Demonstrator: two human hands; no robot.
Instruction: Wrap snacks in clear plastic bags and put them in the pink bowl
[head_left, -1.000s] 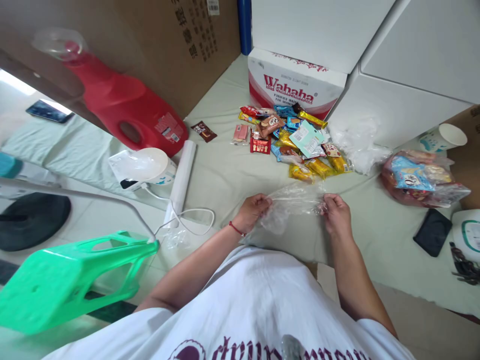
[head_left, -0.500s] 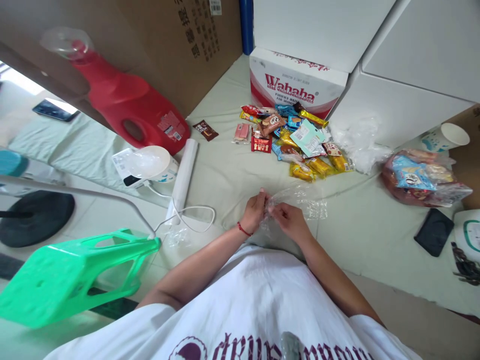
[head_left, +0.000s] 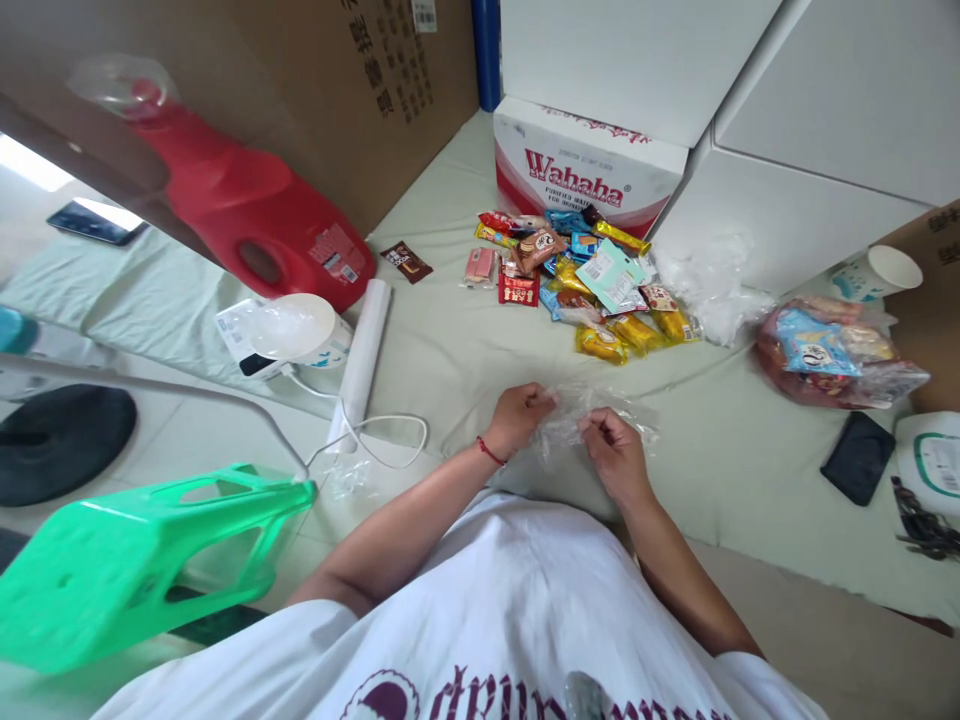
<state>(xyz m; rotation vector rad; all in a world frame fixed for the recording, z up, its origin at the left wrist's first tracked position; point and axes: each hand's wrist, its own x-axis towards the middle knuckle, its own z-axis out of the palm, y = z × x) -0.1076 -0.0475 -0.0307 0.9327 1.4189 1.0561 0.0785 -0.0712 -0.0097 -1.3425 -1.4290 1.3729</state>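
A clear plastic bag [head_left: 568, 418] stretches between my two hands, low over the pale green cloth. My left hand [head_left: 519, 418], with a red cord bracelet at the wrist, pinches its left side. On the other side my right hand [head_left: 613, 447] grips the bag between thumb and fingers. Beyond the hands lies a pile of wrapped snacks [head_left: 574, 262] in yellow, blue, red and brown packets. A pale green packet [head_left: 613, 273] rests on top of the pile. Left of it, a brown cocoa packet [head_left: 406, 261] lies by itself.
A Wahaba carton [head_left: 585, 165] stands behind the snacks. Crumpled clear plastic [head_left: 716, 285] and a filled snack bag [head_left: 817, 350] sit at right, near a black wallet-like item [head_left: 857, 458]. At left are a red jug [head_left: 255, 220], a paper cup [head_left: 315, 330] and a green stool [head_left: 150, 550].
My hands have moved apart, the right one shifting rightward, and the bag is now spread wider between them. The view has shifted slightly.
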